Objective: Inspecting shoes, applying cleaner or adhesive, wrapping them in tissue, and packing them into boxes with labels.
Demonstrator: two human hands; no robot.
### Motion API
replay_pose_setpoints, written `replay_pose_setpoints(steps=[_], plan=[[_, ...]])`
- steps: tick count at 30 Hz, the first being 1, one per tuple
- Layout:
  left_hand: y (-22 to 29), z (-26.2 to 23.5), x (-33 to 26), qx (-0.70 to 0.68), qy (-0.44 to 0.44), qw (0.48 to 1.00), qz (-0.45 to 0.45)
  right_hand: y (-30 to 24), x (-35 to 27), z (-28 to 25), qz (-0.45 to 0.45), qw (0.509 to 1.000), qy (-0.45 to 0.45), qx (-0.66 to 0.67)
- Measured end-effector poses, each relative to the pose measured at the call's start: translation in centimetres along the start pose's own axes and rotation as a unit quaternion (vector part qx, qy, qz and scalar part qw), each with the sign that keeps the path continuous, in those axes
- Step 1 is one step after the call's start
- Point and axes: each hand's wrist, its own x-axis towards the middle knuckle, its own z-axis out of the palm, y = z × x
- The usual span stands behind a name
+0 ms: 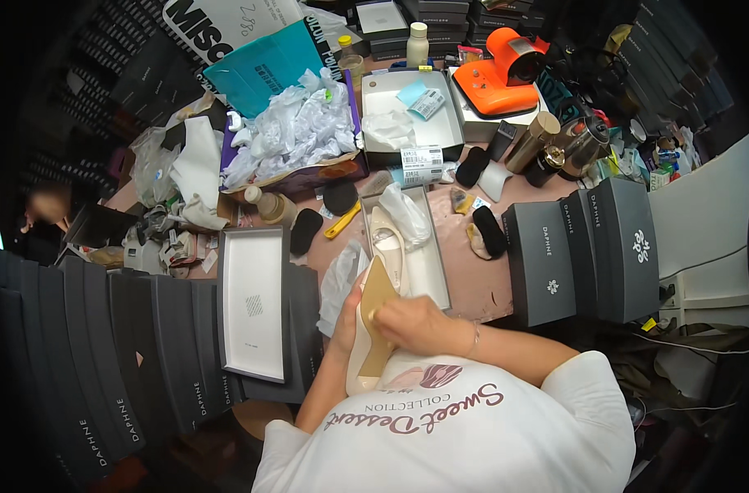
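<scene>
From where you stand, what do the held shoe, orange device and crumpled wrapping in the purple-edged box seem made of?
The shoe: cream upper, perhaps patent leather or imitation, judging by its sheen; its tan sole looks smooth and matt, material unclear.
The orange device: probably moulded plastic, given its glossy, rounded shell.
The wrapping: thin plastic, most likely, as it's creased and translucent.

A white short-sleeved T-shirt (pixel 473 448) carries maroon lettering (pixel 424 418), and a thin bracelet (pixel 476 334) rings the right wrist (pixel 465 338).
</scene>
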Motion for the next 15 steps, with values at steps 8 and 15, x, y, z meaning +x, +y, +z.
replay_pose_setpoints(steps=[8, 15], plan=[[-0.8, -1.2, -0.5, 0.029, 0.038, 0.999, -0.007, -1.6, 1.6, -0.3, -0.065, 0.997, -0.038, -0.030], [0.0, 0.3, -0.5, 0.072, 0.041, 0.996, 0.031, 0.2, 2.2, -0.3, 0.013, 0.998, -0.056, -0.031]])
